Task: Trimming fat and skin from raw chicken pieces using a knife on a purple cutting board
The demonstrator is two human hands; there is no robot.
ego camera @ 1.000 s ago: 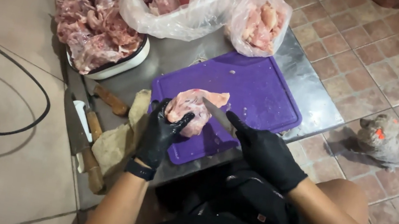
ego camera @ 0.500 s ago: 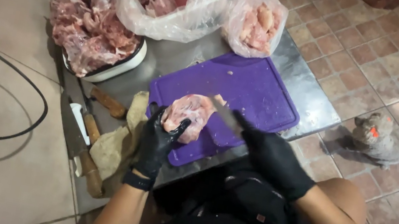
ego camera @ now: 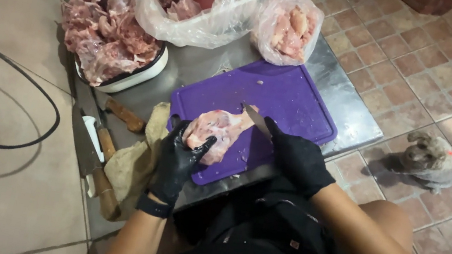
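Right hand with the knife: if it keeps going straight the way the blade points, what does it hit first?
The right hand points its knife up-left at the raw chicken piece that the left hand grips; the tip looks already at the meat, though depth is unclear.

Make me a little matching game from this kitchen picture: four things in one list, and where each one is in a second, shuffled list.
Things:
1. raw meat piece
2. knife
3. small dog
4. white tray of meat scraps

Places:
A. on the tiled floor, right of the counter
B. in the gloved right hand
C. at the counter's far left, beside the plastic bags
D. on the purple cutting board, gripped by the gloved left hand

Pairs: 1-D, 2-B, 3-A, 4-C
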